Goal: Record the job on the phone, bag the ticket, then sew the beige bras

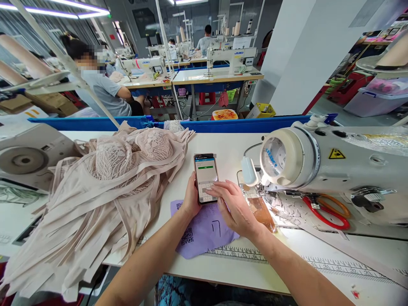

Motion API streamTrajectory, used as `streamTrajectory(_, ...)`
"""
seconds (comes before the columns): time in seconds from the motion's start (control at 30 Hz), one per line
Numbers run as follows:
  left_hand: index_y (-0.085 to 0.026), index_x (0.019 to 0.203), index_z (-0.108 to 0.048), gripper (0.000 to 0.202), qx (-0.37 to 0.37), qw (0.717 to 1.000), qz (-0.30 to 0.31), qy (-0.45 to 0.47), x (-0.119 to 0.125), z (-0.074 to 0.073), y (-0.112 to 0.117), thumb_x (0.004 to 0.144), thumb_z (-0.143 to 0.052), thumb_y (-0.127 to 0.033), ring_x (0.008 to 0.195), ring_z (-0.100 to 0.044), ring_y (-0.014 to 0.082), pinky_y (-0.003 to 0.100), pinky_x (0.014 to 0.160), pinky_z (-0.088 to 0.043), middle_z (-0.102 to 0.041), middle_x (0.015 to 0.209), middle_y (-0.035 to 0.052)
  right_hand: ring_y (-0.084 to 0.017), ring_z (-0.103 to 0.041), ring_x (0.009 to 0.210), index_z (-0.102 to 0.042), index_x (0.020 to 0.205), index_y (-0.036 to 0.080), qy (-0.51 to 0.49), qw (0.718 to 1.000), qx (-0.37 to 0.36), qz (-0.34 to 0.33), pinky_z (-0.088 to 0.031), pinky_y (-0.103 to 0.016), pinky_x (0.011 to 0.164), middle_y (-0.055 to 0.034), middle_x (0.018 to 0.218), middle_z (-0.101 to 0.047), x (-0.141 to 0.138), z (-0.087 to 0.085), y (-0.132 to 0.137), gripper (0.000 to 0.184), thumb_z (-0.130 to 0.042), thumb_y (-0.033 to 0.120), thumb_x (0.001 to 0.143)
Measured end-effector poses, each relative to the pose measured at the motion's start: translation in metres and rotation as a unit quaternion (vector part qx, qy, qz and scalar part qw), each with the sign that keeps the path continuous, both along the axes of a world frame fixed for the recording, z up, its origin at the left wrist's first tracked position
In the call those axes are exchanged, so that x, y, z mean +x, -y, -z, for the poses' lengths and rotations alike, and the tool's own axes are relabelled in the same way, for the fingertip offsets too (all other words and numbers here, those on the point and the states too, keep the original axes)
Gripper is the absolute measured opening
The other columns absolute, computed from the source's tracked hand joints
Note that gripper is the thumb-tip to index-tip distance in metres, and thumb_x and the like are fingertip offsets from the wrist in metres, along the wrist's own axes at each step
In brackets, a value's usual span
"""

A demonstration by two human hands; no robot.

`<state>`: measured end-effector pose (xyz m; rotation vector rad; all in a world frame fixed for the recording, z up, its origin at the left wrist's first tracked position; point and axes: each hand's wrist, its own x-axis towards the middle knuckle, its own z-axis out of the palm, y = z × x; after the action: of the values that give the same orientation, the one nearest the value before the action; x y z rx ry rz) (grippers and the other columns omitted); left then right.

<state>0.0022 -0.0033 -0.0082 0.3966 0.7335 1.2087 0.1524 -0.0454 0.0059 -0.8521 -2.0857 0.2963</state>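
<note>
My left hand (191, 197) is closed around the lower left side of a smartphone (206, 174), held above the table. Its screen shows a green bar and a light keypad. My right hand (234, 206) has its fingers stretched out over the keypad, a fingertip at or just above the glass; contact I cannot tell. Beneath both hands lies a purple paper sheet (204, 238) with QR codes and a handwritten mark. A heap of beige lace bras (127, 170) spreads to the left of my left hand.
A sewing machine (318, 165) fills the right side, with red-handled scissors (328, 212) and fabric scraps under its arm. A printed ruler (251, 255) runs along the white table (191, 270). Another machine head (28, 157) stands at left. Beyond the blue edge (239, 126), a person (102, 91) sits.
</note>
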Motion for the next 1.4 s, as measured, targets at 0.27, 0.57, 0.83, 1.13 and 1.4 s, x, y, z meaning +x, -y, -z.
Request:
streamTrajectory(0.27, -0.007, 0.101, -0.071, 0.059, -0.033, 0.999, 0.037, 0.007, -0.003, -0.009, 0.000, 0.096, -0.034, -0.052, 0.096, -0.069, 0.0291, 0.037, 0.086, -0.054, -0.074, 0.096, 0.0149, -0.024, -0.055, 0.118, -0.058, 0.116, 0.021, 0.000, 1.000, 0.015, -0.004, -0.039, -0.052, 0.106, -0.0080, 0.112, -0.068, 0.007, -0.001, 0.000, 0.032, -0.036, 0.009, 0.096)
streamTrajectory(0.57, -0.008, 0.101, -0.072, 0.060, -0.054, 0.998, 0.027, -0.008, -0.002, -0.012, -0.001, 0.098, -0.029, -0.049, 0.094, -0.070, 0.0286, 0.038, 0.086, -0.055, -0.074, 0.093, 0.0139, -0.023, -0.059, 0.114, -0.053, 0.123, 0.020, -0.027, 0.999, 0.016, 0.007, -0.040, -0.052, 0.106, -0.0076, 0.104, -0.071, 0.013, -0.002, -0.003, 0.034, -0.036, 0.009, 0.096)
streamTrajectory(0.83, -0.009, 0.099, -0.072, 0.054, -0.037, 0.999, 0.034, 0.014, -0.004, -0.005, -0.002, 0.095, -0.038, -0.051, 0.094, -0.070, 0.0298, 0.040, 0.087, -0.055, -0.074, 0.094, 0.0132, -0.023, -0.059, 0.114, -0.050, 0.125, 0.022, -0.027, 1.000, 0.005, 0.011, -0.038, -0.054, 0.108, -0.0068, 0.104, -0.070, 0.014, 0.003, -0.004, 0.035, -0.037, 0.009, 0.095)
streamTrajectory(1.13, -0.012, 0.095, -0.071, 0.046, -0.013, 1.000, 0.004, -0.014, 0.000, -0.002, -0.001, 0.086, -0.052, -0.054, 0.093, -0.070, 0.0279, 0.037, 0.086, -0.054, -0.074, 0.095, 0.0104, -0.024, -0.058, 0.116, -0.060, 0.115, 0.021, -0.040, 0.999, 0.008, 0.022, -0.040, -0.054, 0.107, -0.0109, 0.117, -0.063, 0.011, -0.004, -0.002, 0.032, -0.034, 0.012, 0.097)
streamTrajectory(1.4, -0.012, 0.095, -0.071, 0.044, 0.003, 1.000, 0.005, -0.020, 0.000, -0.003, -0.001, 0.088, -0.049, -0.050, 0.094, -0.069, 0.0275, 0.036, 0.086, -0.054, -0.074, 0.096, 0.0104, -0.024, -0.056, 0.118, -0.057, 0.121, 0.022, -0.029, 0.999, 0.012, 0.018, -0.040, -0.053, 0.106, -0.0108, 0.118, -0.063, 0.007, -0.004, -0.001, 0.034, -0.036, 0.011, 0.097)
